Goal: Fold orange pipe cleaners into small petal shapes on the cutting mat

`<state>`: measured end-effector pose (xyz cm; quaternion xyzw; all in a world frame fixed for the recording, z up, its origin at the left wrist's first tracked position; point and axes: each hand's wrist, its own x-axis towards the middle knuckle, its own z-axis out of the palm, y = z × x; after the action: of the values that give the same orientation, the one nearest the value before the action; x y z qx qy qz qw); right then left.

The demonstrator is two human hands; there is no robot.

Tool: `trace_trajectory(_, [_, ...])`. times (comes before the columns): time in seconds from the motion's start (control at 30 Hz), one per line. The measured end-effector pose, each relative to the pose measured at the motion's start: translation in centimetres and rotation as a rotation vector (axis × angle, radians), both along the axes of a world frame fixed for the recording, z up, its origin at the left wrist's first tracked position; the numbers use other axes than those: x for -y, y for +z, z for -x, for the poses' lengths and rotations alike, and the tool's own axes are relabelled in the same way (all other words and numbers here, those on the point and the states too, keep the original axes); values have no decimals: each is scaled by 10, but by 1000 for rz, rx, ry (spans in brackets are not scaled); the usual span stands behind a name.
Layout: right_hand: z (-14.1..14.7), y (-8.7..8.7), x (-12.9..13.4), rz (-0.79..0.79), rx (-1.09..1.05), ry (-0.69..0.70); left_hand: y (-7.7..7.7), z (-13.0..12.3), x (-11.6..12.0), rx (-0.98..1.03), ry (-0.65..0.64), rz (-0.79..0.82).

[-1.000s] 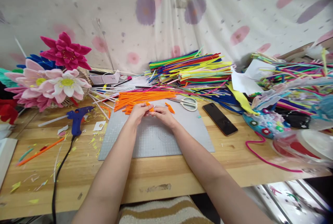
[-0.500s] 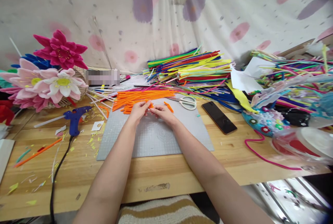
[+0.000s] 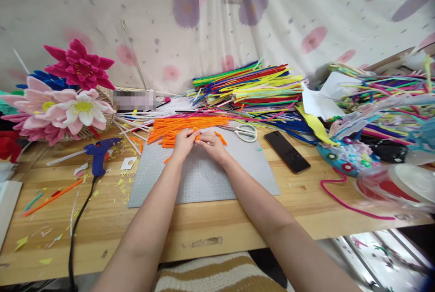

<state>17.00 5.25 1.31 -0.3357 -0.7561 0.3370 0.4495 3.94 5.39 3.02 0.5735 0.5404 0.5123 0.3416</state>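
Observation:
My left hand (image 3: 185,142) and my right hand (image 3: 211,143) meet over the upper part of a grey cutting mat (image 3: 200,183). Both are closed, fingertips pinching one orange pipe cleaner (image 3: 197,137) between them; most of it is hidden by the fingers. A small orange end shows below my left hand, near its wrist. Just behind the hands lies a pile of orange pipe cleaners (image 3: 183,124). To the right of my right hand rests a short folded orange piece (image 3: 220,138), with white-handled scissors (image 3: 246,133) beyond it.
A blue glue gun (image 3: 98,156) with a black cord lies left of the mat. Pipe-cleaner flowers (image 3: 81,106) stand at the back left. Bundles of coloured pipe cleaners (image 3: 254,86) line the back. A black phone (image 3: 287,150) and a clear plastic tub (image 3: 401,188) are on the right.
My fingers have shifted on the orange pipe cleaner, and my hands have drawn closer together. An orange end now shows below my left hand. Other things have stayed in place.

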Motion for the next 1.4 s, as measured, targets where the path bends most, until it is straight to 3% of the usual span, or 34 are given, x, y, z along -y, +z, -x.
trace_trajectory(0.17, [-1,2,1,88,-18,4,0,-2,6,96,-21,61])
trace_trajectory(0.37, [0,2,3,368,-175,182,1,-4,14,409,-120,263])
trace_trajectory(0.6, [3,3,6,369,-269,147,-2,-9,10,412,-87,268])
trace_trajectory(0.83, [3,2,3,447,-420,129,0,-25,13,541,-36,184])
trace_trajectory(0.93, [1,2,2,450,-412,171,0,-24,15,523,-22,173])
trace_trajectory(1.13, [-3,-1,-3,541,-340,224,2,-14,17,517,-117,237])
trace_trajectory(1.4, [0,-5,-3,527,-392,176,-3,-11,14,139,24,-60])
